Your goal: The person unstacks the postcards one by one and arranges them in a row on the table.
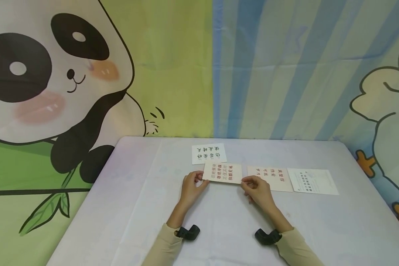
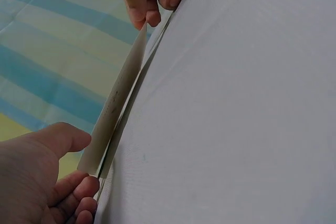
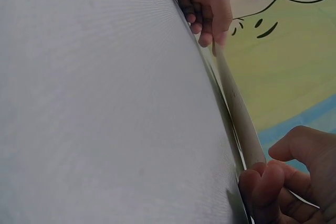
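A cream card (image 1: 222,172) printed with columns of reddish-brown characters is held between both hands, near edge tilted up off the cloth. My left hand (image 1: 191,188) pinches its left near corner, thumb on top and fingers underneath. At the right near corner my right hand (image 1: 261,192) holds it between thumb and curled fingers. Seen nearly edge-on, the same card (image 2: 118,103) spans the two hands in the left wrist view. The right wrist view likewise shows the card (image 3: 239,106) as a narrow strip, with the right hand (image 3: 299,177) at its lower end.
Just behind the held card lies a white card (image 1: 208,153) with black characters, partly overlapped by it in this view. To the right are a pinkish card (image 1: 269,178) with red characters and another white card (image 1: 313,181), side by side on the white tablecloth (image 1: 226,229).
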Available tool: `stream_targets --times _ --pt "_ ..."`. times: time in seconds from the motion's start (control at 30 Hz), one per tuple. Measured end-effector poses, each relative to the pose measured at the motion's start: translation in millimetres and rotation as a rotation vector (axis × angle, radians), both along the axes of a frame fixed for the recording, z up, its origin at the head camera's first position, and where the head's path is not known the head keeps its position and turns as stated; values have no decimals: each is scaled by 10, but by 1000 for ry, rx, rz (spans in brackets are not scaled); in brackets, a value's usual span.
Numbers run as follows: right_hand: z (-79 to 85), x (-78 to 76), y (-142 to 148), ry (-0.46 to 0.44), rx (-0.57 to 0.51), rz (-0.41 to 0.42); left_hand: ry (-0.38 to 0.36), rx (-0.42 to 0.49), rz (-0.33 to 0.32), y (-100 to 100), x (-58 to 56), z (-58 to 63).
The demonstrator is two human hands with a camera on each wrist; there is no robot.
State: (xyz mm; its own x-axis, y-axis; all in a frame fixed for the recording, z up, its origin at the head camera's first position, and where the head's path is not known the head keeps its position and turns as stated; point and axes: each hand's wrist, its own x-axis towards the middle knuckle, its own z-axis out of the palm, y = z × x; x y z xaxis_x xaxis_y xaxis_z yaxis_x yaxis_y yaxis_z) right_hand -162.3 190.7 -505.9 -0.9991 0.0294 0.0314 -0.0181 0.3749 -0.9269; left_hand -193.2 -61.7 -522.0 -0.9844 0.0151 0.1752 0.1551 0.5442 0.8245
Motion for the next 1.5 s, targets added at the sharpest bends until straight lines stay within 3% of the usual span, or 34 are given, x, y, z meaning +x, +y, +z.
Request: stream_targets --times 0.57,0.8,1.5 --pt "8 53 20 -35 49 -16 36 -102 -34 -11 52 -24" --pt "-14 92 49 -15 83 -28 32 -102 -45 -2 78 -30" --pt "-69 121 126 4 42 -47 48 -141 -70 32 96 -27"
